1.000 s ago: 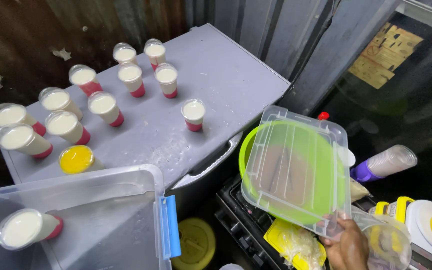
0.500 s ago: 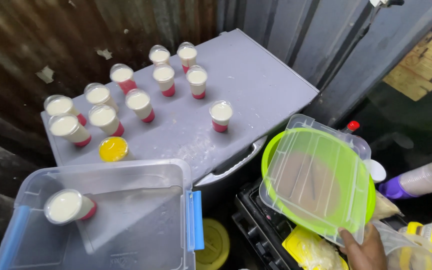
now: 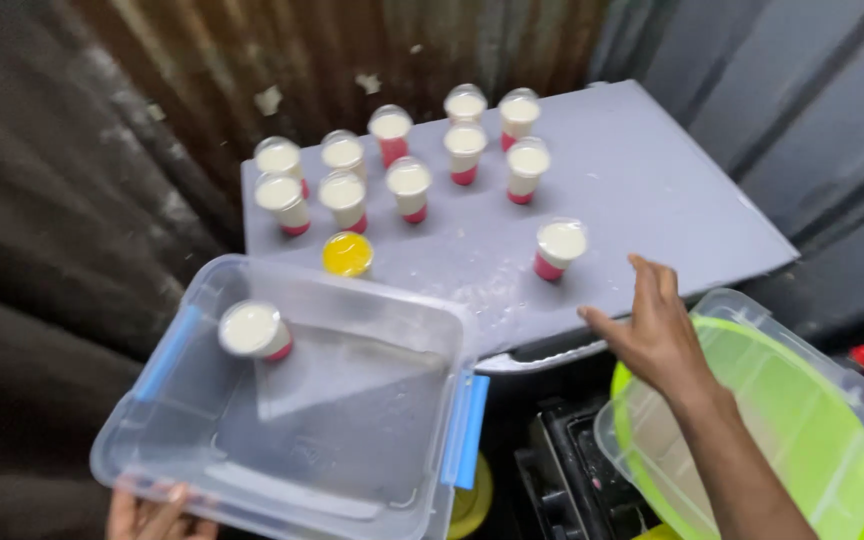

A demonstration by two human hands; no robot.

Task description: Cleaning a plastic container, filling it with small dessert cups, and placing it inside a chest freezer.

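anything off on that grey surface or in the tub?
One yellow-filled cup sits among white-filled, pink-based cups. Pale splashes dot the grey surface near the lone cup by the right hand. The clear tub, gripped by the left hand, is tilted.

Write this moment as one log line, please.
left hand: holds clear bin | right hand: open, reaching toward lone cup | surface: grey lid

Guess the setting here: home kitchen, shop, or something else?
Likely a small informal food-prep or vending corner, not a fitted kitchen. Rusty corrugated metal wall behind; about a dozen filled cups lined up on a grey board; the left hand holds a clear tub with one cup inside.
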